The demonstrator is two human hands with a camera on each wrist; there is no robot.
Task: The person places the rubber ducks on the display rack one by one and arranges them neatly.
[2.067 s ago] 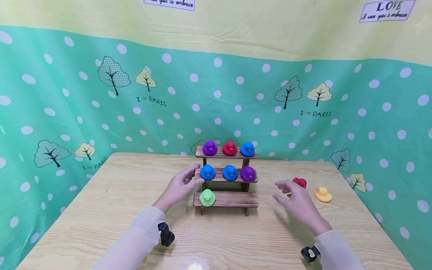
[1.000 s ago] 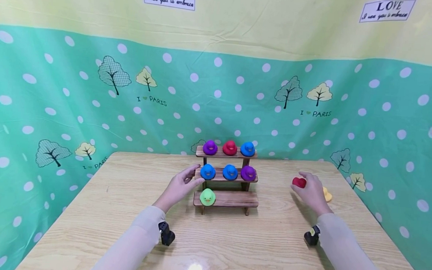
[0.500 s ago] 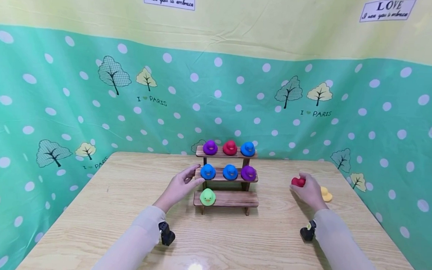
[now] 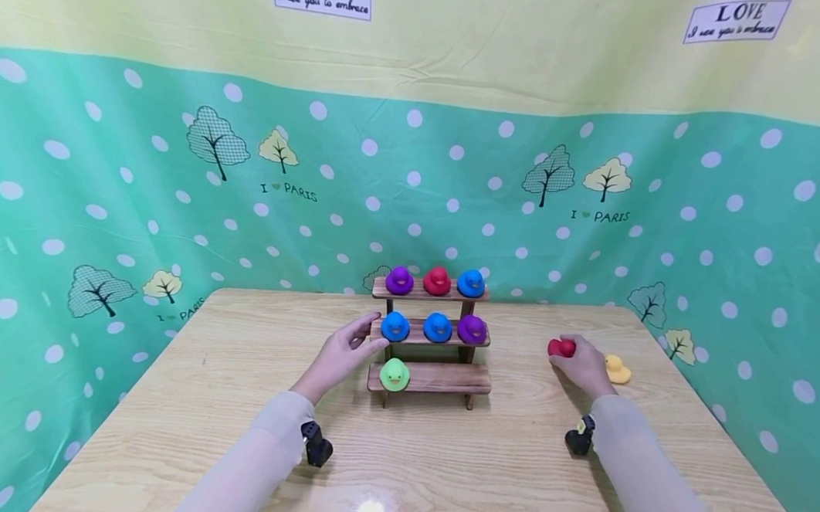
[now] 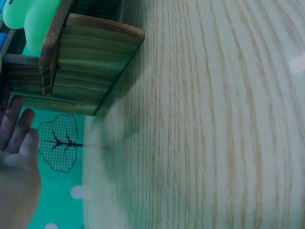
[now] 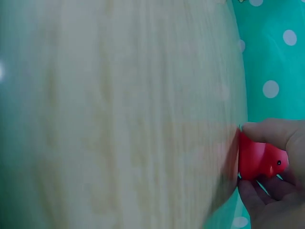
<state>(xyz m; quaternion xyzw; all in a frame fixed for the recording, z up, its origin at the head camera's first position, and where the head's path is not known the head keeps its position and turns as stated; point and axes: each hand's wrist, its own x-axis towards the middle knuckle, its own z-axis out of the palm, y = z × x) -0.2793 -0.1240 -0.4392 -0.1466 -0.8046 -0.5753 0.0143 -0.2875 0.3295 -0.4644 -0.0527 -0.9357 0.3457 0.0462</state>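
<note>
At the right of the table, my right hand point(image 4: 583, 367) pinches a red rubber duck point(image 4: 554, 349) between thumb and fingers. The right wrist view shows the same red duck point(image 6: 255, 157) gripped close to the tabletop. My left hand point(image 4: 341, 354) is beside the left end of a three-tier wooden stand point(image 4: 445, 378), its fingers extended; whether they touch the wood cannot be told. In the left wrist view those fingers point(image 5: 26, 131) lie near the stand's side. A green duck point(image 4: 394, 375) sits at the left of the bottom tier.
A yellow duck point(image 4: 617, 370) lies just right of my right hand. The middle tier bears two blue ducks point(image 4: 437, 328) and a purple one point(image 4: 472, 330). On the top tier are purple point(image 4: 399, 280), red point(image 4: 437, 281) and blue point(image 4: 471, 283) ducks. A patterned curtain point(image 4: 414, 171) hangs behind.
My right hand reached right to the red duck, took hold of it, and has shifted it slightly left while turning it. The left hand stays in place.
</note>
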